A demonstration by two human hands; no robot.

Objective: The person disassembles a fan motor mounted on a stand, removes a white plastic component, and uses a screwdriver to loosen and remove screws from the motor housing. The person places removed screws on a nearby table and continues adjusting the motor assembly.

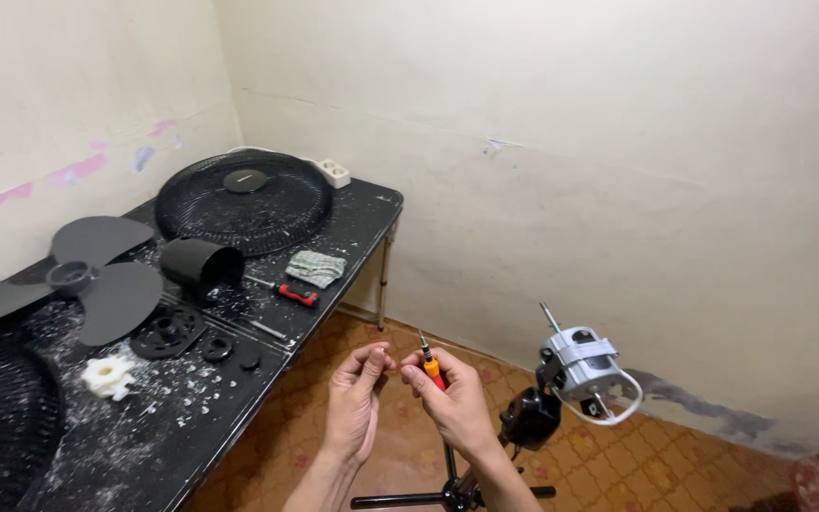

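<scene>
Our right hand (452,398) grips a small screwdriver (430,361) with a red-and-yellow handle, tip up, held over the floor just off the table's (353,213) near edge. Left hand (357,389) sits beside it, fingertips pinched together — on what, we cannot tell. Right of the hands: a bare fan motor (580,365) on its stand. On the table — fan blade (78,280), round grille (244,199), black cup (201,265), green cloth (315,268).
</scene>
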